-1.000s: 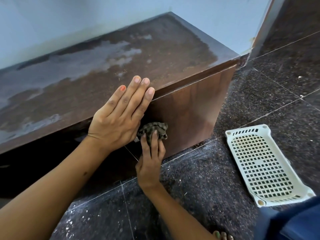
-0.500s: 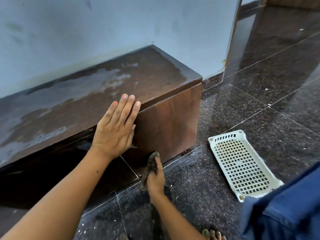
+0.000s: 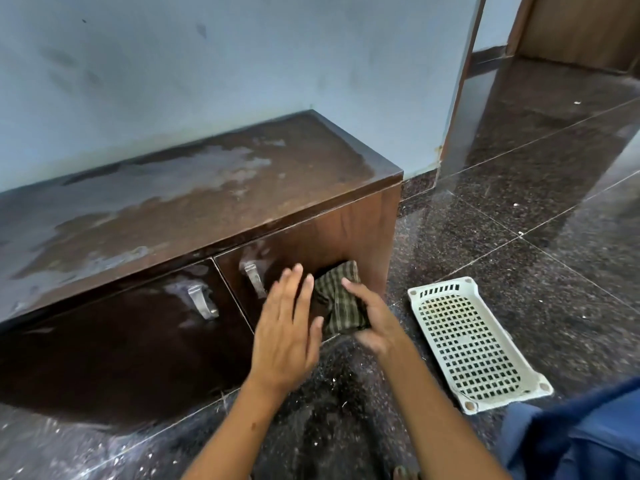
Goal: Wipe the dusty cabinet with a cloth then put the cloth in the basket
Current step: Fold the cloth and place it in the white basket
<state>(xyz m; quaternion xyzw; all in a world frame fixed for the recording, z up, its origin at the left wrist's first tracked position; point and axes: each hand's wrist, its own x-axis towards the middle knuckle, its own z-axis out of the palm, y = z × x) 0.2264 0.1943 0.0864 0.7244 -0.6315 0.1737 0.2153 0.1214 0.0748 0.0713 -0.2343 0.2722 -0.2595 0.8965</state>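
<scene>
While right hand (image 3: pixel 372 320) clutching checked cloth (image 3: pixel 341 301), left hand (image 3: pixel 285 327) spread open: white basket (image 3: pixel 440 292) empty.

Both forearms are bare, no sleeves, watch or rings showing on the left hand (image 3: pixel 285 336) or right hand (image 3: pixel 375 323). Dark blue cloth garment (image 3: pixel 581 434) covers the lap; bare toes (image 3: pixel 403 474) peek out.

Single head view, wide-angle, looking forward and down from above. Close to cabinet (image 3: pixel 194 206) filling left and centre of frame; floor (image 3: pixel 519 209) lower and right; wall (image 3: pixel 207 71) across top; forearms enter from bottom edge.
</scene>
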